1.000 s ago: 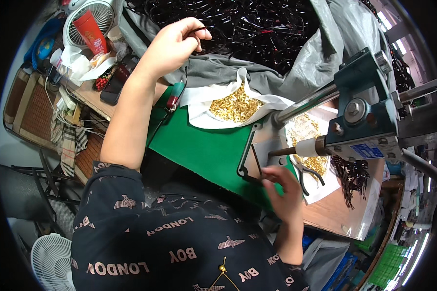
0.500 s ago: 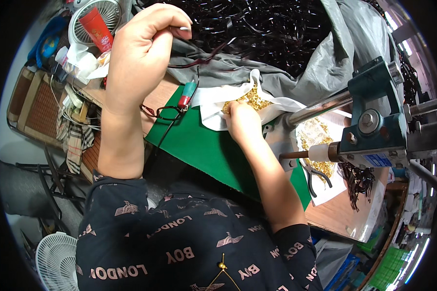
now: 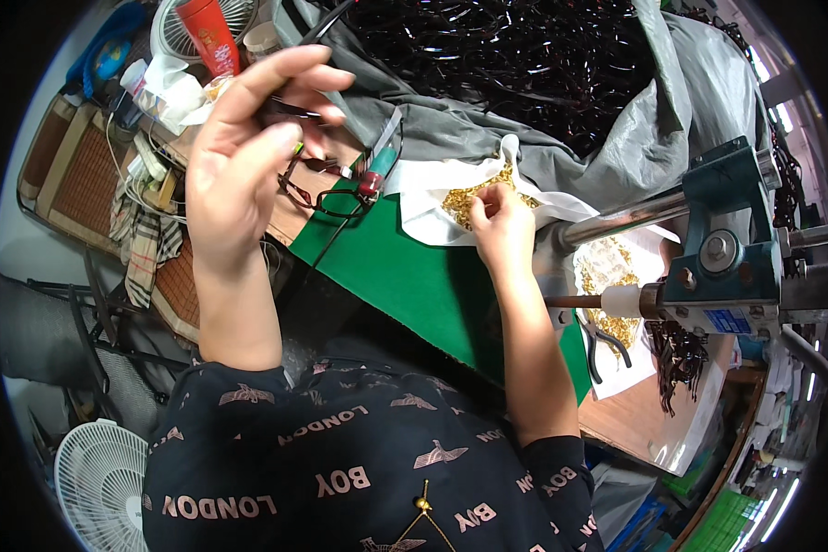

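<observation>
My left hand [image 3: 239, 175] is raised on the left, fingers loosely curled round a thin dark strip, which looks like an eyeglass temple [image 3: 294, 109]. Part of the strip is hidden by the fingers. Over a heap of tiny gold metal pieces [image 3: 460, 204] on white paper [image 3: 420, 198], my right hand [image 3: 506, 221] is closed in a pinch. What sits between its fingertips is too small to make out. Dark red glasses [image 3: 340, 201] lie beyond my left wrist, beside a screwdriver with a teal and red handle [image 3: 374, 175].
Green sheeting [image 3: 414, 285] covers the near table. A large heap of glossy dark strips [image 3: 506, 64] fills a grey cover [image 3: 607, 152] behind. On the right stand a teal metal machine [image 3: 718, 248], pliers [image 3: 607, 345], more gold pieces [image 3: 616, 327] and a bundle of dark strips [image 3: 676, 359].
My left hand has come down slightly and its fingers have opened out from a tighter curl. My right hand has lifted from the gold heap, fingertips pinched. The view has shifted slightly.
</observation>
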### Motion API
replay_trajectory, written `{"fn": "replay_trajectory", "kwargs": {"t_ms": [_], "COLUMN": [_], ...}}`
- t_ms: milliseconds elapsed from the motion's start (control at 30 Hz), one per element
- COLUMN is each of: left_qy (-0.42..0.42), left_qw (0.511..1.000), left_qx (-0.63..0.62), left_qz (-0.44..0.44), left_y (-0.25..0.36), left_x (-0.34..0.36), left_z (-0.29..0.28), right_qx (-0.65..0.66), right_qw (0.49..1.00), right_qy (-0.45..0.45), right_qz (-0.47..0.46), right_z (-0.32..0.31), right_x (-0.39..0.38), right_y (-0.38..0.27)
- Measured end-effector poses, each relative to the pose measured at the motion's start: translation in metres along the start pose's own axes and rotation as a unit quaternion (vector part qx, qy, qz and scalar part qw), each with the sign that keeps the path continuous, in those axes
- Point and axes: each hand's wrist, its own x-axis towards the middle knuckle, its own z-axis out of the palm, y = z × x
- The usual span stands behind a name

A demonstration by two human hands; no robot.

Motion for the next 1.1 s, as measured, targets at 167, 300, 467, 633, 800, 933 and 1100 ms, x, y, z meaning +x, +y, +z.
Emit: {"fn": "replay_trajectory", "kwargs": {"t_ms": [167,300,467,633,800,933,1100], "left_qy": [-0.078,-0.088,-0.113,-0.104,-0.1,-0.096,-0.083], "left_qw": [0.996,0.987,0.967,0.969,0.961,0.948,0.95], "left_qx": [0.016,0.033,0.151,0.162,0.231,0.275,0.29], "left_qz": [-0.041,-0.129,-0.172,-0.156,-0.118,-0.126,-0.083], "left_y": [-0.011,-0.031,-0.061,-0.077,-0.084,-0.08,-0.082], "left_x": [-0.02,-0.041,-0.051,-0.06,-0.055,-0.055,-0.053], "left_z": [0.022,0.065,0.093,0.108,0.109,0.11,0.106], "right_qx": [0.091,0.376,0.51,0.448,0.445,0.442,0.413], "right_qw": [0.995,0.919,0.843,0.89,0.893,0.894,0.907], "right_qy": [-0.003,-0.054,-0.066,-0.041,-0.024,-0.013,0.046], "right_qz": [0.041,0.104,0.16,0.078,0.062,0.069,0.075], "right_z": [-0.019,-0.047,-0.071,-0.068,-0.064,-0.06,-0.066], "right_x": [-0.005,-0.023,-0.043,-0.048,-0.045,-0.046,-0.044], "right_y": [-0.005,-0.009,-0.025,-0.025,-0.03,-0.029,-0.03]}}
